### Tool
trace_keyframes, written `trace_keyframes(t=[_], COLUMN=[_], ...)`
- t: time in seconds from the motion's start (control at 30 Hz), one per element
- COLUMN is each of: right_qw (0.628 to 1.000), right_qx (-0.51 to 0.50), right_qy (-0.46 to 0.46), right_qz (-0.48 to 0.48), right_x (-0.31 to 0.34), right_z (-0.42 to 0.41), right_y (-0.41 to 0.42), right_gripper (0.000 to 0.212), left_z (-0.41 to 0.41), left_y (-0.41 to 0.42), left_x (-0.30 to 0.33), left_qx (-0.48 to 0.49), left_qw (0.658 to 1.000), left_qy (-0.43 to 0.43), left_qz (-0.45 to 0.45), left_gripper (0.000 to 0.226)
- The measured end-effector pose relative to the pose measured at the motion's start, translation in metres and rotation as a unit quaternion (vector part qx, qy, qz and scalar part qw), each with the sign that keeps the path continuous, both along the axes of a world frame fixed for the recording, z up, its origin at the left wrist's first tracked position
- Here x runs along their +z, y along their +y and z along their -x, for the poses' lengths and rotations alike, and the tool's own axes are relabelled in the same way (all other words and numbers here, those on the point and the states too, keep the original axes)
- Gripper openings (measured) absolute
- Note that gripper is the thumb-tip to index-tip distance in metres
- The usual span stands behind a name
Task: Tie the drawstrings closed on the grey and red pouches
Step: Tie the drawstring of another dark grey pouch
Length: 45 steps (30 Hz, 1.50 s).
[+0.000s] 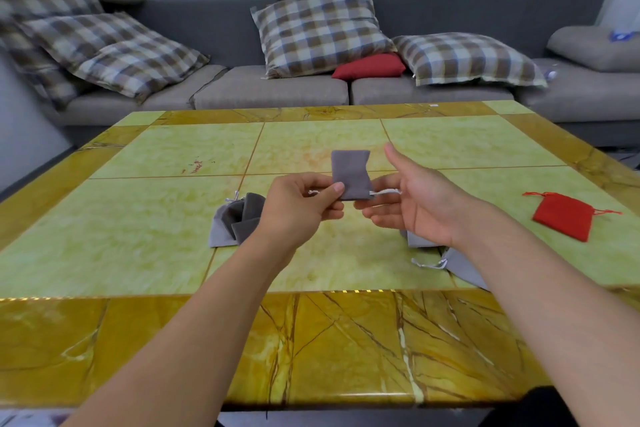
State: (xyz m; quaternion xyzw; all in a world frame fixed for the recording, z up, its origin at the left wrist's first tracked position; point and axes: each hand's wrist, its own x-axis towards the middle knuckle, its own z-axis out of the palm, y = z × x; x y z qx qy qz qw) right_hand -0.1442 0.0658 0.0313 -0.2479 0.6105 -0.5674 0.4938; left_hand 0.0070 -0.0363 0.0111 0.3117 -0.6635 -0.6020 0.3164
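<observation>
A small grey pouch is held above the table, its bottom pointing away from me and its mouth toward me. My left hand pinches the pouch's mouth at the left, thumb on top, with a white drawstring end showing by the fingers. My right hand is at the pouch's right side; the other drawstring runs taut into its curled fingers, thumb pointing up. A red pouch with red strings lies flat at the table's right.
Several grey pouches lie heaped left of my left wrist. More grey pouches lie under my right forearm, one string loose. A grey sofa with checked cushions and a red cushion stands behind the table.
</observation>
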Motion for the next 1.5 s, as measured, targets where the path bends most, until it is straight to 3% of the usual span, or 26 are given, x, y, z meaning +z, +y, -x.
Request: trace_keyframes(t=[0.1, 0.23, 0.5, 0.63, 0.73, 0.83, 0.93, 1.13, 1.2, 1.3, 1.5], right_qw=[0.993, 0.983, 0.984, 0.98, 0.973, 0.973, 0.98, 0.989, 0.99, 0.991, 0.992], right_qx=[0.01, 0.014, -0.024, -0.03, -0.057, -0.09, -0.073, -0.048, -0.035, -0.021, 0.002], right_qy=[0.12, 0.184, 0.174, 0.189, 0.213, 0.202, 0.167, 0.107, 0.092, 0.066, 0.051], right_qz=[0.003, 0.016, 0.031, 0.048, 0.062, 0.074, 0.074, 0.093, 0.102, 0.115, 0.115], right_x=[-0.002, -0.006, -0.003, -0.004, -0.005, -0.004, -0.003, -0.002, 0.0, 0.001, 0.0], right_z=[0.0, 0.001, 0.0, 0.0, 0.002, 0.007, 0.008, 0.004, 0.004, 0.004, 0.004], right_y=[0.004, 0.002, 0.0, 0.0, -0.002, -0.001, 0.0, -0.001, 0.0, 0.001, -0.001], right_gripper=[0.054, 0.022, 0.04, 0.043, 0.043, 0.044, 0.044, 0.041, 0.04, 0.04, 0.04], left_z=[-0.001, -0.002, -0.002, -0.004, -0.007, -0.01, -0.01, -0.005, 0.0, 0.005, 0.005], left_y=[-0.005, -0.009, -0.011, -0.019, -0.022, -0.024, -0.023, -0.014, -0.012, -0.008, -0.007], left_x=[0.0, 0.001, 0.006, -0.002, -0.003, 0.0, 0.005, 0.0, 0.001, 0.004, 0.002], left_qx=[0.047, 0.062, 0.053, 0.069, 0.055, 0.058, 0.043, -0.048, -0.033, -0.017, -0.048], left_qw=[0.999, 0.997, 0.99, 0.996, 0.98, 0.966, 0.987, 0.979, 0.99, 0.987, 0.965], left_qy=[0.021, 0.044, 0.093, -0.017, -0.107, -0.161, -0.107, -0.151, -0.125, -0.081, -0.037], left_qz=[-0.01, -0.023, -0.096, 0.044, 0.158, 0.195, 0.109, 0.129, 0.053, -0.139, -0.256], left_gripper=[0.007, 0.008, 0.011, 0.017, 0.027, 0.037, 0.038, 0.038, 0.041, 0.051, 0.056])
